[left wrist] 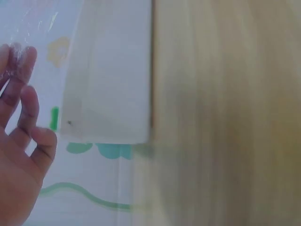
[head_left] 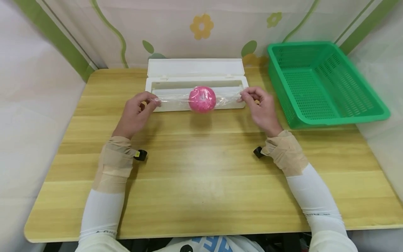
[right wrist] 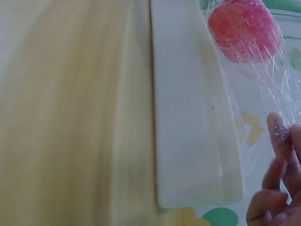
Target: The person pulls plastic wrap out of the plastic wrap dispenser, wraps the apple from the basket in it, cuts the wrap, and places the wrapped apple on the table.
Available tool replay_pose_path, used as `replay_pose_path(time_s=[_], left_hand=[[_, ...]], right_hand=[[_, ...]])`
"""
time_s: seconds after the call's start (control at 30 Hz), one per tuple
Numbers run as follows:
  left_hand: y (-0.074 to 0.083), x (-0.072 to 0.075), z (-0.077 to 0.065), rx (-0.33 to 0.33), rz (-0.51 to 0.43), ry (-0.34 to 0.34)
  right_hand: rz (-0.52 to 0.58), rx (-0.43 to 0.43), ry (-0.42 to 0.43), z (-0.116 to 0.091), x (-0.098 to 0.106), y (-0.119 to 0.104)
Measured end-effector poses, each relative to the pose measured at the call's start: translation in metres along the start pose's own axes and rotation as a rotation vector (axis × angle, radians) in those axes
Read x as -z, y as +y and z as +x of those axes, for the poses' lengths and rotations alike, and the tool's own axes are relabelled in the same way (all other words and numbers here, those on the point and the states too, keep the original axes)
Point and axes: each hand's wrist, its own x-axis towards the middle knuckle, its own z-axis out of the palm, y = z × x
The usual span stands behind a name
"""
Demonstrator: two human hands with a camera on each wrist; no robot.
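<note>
A pink round thing [head_left: 202, 99], whose exact kind I cannot tell, is wrapped in clear cling film [head_left: 224, 99] and hangs above the table. The film runs out in twisted strips on both sides of it. My left hand [head_left: 136, 113] pinches the left end between thumb and fingertips. My right hand [head_left: 260, 109] pinches the right end the same way. Behind the film stands an open white box [head_left: 170, 107] with a white roll [head_left: 163, 91] inside and its lid [head_left: 195, 67] tipped back. In the right wrist view the pink round thing [right wrist: 242, 30] shows through wrinkled film.
A green plastic basket [head_left: 340, 117] stands at the back right of the wooden table [head_left: 201, 189]. A curtain [head_left: 176, 31] with printed flowers hangs behind the table. White cloth [head_left: 34, 105] closes off the left side.
</note>
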Motion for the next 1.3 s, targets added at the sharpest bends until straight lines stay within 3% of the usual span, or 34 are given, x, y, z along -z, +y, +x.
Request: replay_pose_path(time_s=[0.13, 0.3, 0.5, 0.8, 1.3], left_hand=[[0.013, 0.006, 0.007, 0.003, -0.034, 0.056], [0.026, 0.015, 0.026, 0.025, -0.086, 0.101], [0.028, 0.019, 0.052, 0.078, -0.172, 0.127], [0.025, 0.019, 0.077, 0.054, -0.343, 0.159], [0.035, 0.027, 0.096, 0.116, -0.332, 0.204]], right_hand=[[-0.004, 0.062, 0.047, 0.012, -0.002, -0.012], [0.043, 0.096, 0.092, 0.037, -0.002, -0.022], [0.121, 0.046, 0.130, 0.066, -0.004, -0.024], [0.191, -0.032, 0.162, 0.094, -0.001, -0.017], [0.219, -0.095, 0.192, 0.108, 0.002, -0.035]])
